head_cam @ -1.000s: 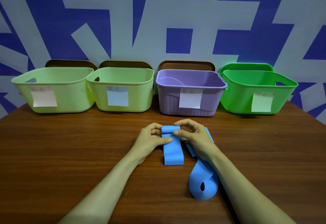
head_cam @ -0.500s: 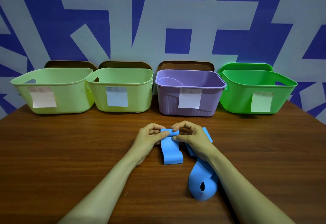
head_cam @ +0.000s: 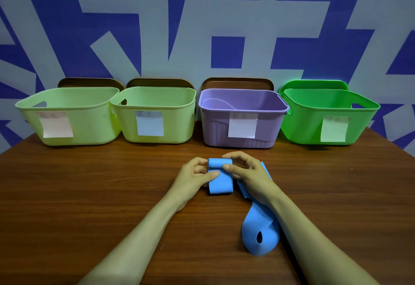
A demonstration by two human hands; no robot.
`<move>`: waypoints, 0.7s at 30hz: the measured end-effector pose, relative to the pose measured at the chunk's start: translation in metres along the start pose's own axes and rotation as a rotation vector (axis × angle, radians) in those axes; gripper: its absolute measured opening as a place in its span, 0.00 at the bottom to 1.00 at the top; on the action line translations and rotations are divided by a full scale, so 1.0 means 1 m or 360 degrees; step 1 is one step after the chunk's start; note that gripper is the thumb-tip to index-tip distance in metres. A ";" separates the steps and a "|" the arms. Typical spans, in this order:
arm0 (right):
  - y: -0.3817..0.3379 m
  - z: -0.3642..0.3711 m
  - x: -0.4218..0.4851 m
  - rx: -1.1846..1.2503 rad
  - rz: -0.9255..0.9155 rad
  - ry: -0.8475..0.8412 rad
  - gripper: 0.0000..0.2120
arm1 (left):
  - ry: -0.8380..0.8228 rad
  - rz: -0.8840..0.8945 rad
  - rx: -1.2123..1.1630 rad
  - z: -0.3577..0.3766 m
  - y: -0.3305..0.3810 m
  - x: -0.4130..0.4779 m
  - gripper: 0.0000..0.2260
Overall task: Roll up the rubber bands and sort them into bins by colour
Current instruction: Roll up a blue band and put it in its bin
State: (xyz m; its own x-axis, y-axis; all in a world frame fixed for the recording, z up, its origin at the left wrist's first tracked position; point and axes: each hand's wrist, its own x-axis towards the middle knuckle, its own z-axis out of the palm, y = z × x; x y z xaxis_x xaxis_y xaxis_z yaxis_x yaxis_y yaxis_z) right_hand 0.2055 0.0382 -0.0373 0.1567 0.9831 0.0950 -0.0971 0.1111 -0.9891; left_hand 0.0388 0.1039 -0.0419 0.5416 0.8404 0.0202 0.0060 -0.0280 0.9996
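Right now our left hand (head_cam: 195, 178) and right hand (head_cam: 248, 173) pinch the rolled end of the flat blue rubber band (head_cam: 221, 184) on the brown wooden table (head_cam: 89, 195). If a thumb slips, we expect the springy coil to unwind; our right forearm may also drag the second looped blue band (head_cam: 252, 237).

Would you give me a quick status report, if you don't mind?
Left hand, right hand pinching blue band, partly rolled. Second band under right wrist.
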 end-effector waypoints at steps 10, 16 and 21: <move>0.001 0.000 0.000 -0.0157 -0.0062 0.0011 0.12 | -0.0011 0.0004 -0.0052 -0.001 0.002 -0.001 0.13; 0.002 0.000 0.000 -0.0231 -0.0080 -0.0011 0.12 | -0.0008 -0.0002 -0.0076 -0.002 0.002 0.000 0.09; 0.003 -0.001 0.002 -0.0191 0.0007 0.0017 0.14 | 0.0018 0.0062 -0.0065 -0.004 0.003 -0.001 0.11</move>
State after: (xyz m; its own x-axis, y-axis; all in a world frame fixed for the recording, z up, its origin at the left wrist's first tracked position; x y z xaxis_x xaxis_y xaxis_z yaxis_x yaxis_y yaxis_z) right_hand 0.2061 0.0405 -0.0404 0.1672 0.9818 0.0902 0.0204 0.0881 -0.9959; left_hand 0.0346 0.1048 -0.0386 0.5314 0.8451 0.0589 -0.0490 -0.0388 0.9980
